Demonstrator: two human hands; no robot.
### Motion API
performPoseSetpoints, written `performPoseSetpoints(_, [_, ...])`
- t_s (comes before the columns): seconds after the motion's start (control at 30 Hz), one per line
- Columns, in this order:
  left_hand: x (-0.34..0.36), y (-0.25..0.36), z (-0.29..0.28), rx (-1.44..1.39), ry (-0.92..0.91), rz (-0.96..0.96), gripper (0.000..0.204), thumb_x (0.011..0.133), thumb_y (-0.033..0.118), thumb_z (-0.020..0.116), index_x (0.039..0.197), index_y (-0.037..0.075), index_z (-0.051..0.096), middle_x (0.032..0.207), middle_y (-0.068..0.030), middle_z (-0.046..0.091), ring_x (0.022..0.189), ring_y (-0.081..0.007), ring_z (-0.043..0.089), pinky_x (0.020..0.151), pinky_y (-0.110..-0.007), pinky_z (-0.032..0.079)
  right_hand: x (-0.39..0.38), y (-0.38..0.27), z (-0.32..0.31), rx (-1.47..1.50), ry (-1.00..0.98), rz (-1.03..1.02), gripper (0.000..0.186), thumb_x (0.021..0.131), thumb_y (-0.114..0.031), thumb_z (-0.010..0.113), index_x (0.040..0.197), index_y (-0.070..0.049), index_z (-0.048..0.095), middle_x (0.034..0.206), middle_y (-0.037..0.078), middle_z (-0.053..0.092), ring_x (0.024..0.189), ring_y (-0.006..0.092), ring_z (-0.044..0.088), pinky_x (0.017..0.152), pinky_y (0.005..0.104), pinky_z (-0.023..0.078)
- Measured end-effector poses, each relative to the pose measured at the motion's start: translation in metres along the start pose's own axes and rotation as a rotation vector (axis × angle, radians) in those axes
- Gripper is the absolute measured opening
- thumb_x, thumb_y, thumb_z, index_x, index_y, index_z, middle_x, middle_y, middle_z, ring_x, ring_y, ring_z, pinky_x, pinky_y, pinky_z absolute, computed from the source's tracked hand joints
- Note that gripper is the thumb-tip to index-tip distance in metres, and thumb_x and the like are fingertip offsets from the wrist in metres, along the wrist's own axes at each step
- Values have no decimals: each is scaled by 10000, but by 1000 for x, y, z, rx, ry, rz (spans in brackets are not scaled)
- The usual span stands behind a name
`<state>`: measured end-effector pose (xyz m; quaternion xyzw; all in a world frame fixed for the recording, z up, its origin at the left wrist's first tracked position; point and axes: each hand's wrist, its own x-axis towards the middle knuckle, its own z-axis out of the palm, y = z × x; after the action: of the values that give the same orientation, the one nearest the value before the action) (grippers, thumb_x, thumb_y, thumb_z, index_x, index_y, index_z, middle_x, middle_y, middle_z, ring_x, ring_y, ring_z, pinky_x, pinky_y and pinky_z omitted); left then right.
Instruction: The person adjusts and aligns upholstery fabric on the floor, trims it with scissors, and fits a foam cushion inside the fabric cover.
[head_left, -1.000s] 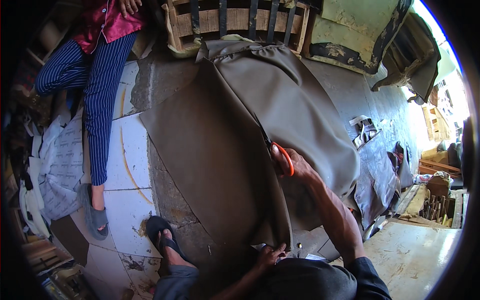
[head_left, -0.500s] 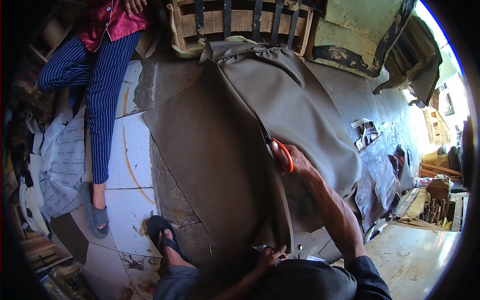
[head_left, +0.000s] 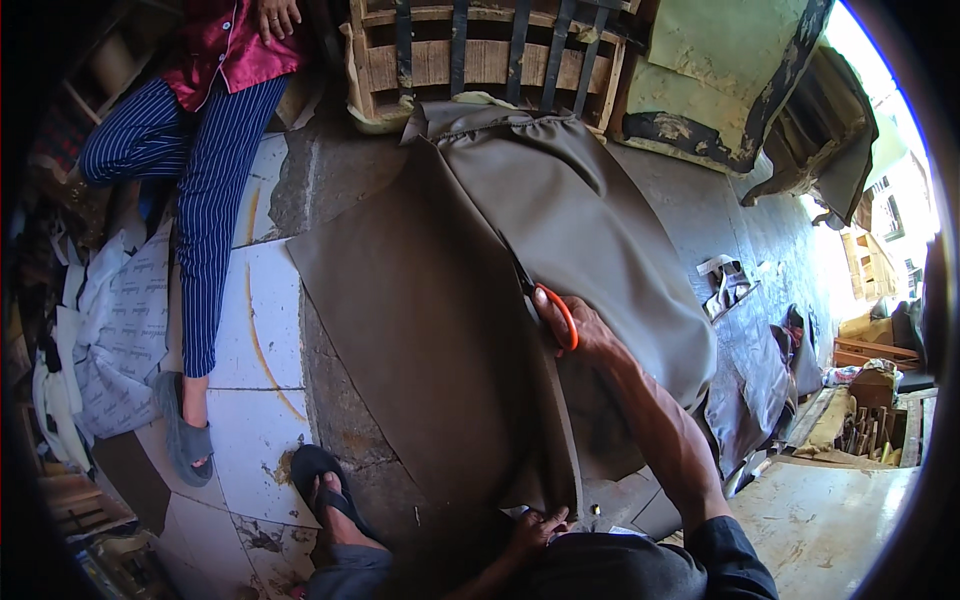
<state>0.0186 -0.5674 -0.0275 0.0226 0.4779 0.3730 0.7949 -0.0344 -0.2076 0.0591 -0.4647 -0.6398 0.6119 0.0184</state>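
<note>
A large sheet of brown leather-like upholstery material (head_left: pixel 400 330) lies spread on the floor, with a gathered, rumpled part (head_left: pixel 590 220) folded over its right side. My right hand (head_left: pixel 583 328) is closed around orange-handled scissors (head_left: pixel 570 322), whose blades point away from me into the material along a long cut edge. At the near end, my left hand (head_left: pixel 540 530) pinches the material's edge close to my lap. The left fingertips are partly hidden by the material.
A person in striped trousers (head_left: pixel 222 210) sits at the left, one sandalled foot on the white tiles (head_left: pixel 255 430). A wooden seat frame with dark straps (head_left: pixel 485 62) stands at the far side, beside a worn foam-covered piece (head_left: pixel 705 70). Scraps (head_left: pixel 745 400) lie right; a pale board (head_left: pixel 830 520) is near right.
My right hand and the scissors have moved slightly farther along the material, away from me. My left hand stays at the near edge. The whole view has shifted a little.
</note>
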Motion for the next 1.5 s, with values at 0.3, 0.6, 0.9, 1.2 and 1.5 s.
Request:
performPoseSetpoints(0.3, [10, -10, 1, 40, -4, 19, 554, 980, 492, 611, 729, 17, 746, 590, -18, 653, 514, -86, 546, 531, -287, 408, 2, -11, -4, -38, 21, -10, 829, 900, -784, 479, 1020, 3, 710, 596, -4, 506, 523, 89, 527, 538, 274, 470])
performPoseSetpoints(0.6, [-6, 11, 0, 81, 13, -5, 515, 989, 446, 620, 737, 18, 757, 606, -13, 672, 522, -65, 551, 529, -286, 422, 15, -11, 1, -90, 12, -3, 821, 904, -788, 464, 945, -3, 702, 557, -1, 478, 497, 102, 512, 549, 281, 469])
performPoseSetpoints(0.9, [1, -2, 0, -100, -12, 41, 509, 986, 431, 627, 754, -6, 746, 619, -25, 673, 531, -58, 548, 518, -280, 408, 18, -19, 3, -123, 31, -33, 830, 911, -790, 443, 937, -3, 706, 583, 16, 524, 523, 110, 530, 583, 296, 479])
performPoseSetpoints(1.2, [-2, 9, -3, -4, -24, 1, 514, 971, 442, 645, 740, -9, 735, 593, -25, 647, 515, -80, 544, 503, -290, 402, 22, -30, 4, -66, 31, -138, 809, 925, -774, 439, 1008, -20, 718, 612, 27, 546, 556, 110, 533, 594, 312, 464])
performPoseSetpoints(1.5, [16, -46, -12, 327, -3, 545, 306, 999, 274, 635, 906, 10, 759, 706, -105, 722, 545, -193, 650, 510, -310, 483, 26, -41, 9, -93, 41, -117, 811, 928, -776, 429, 1125, -43, 715, 647, 34, 569, 590, 121, 542, 635, 321, 466])
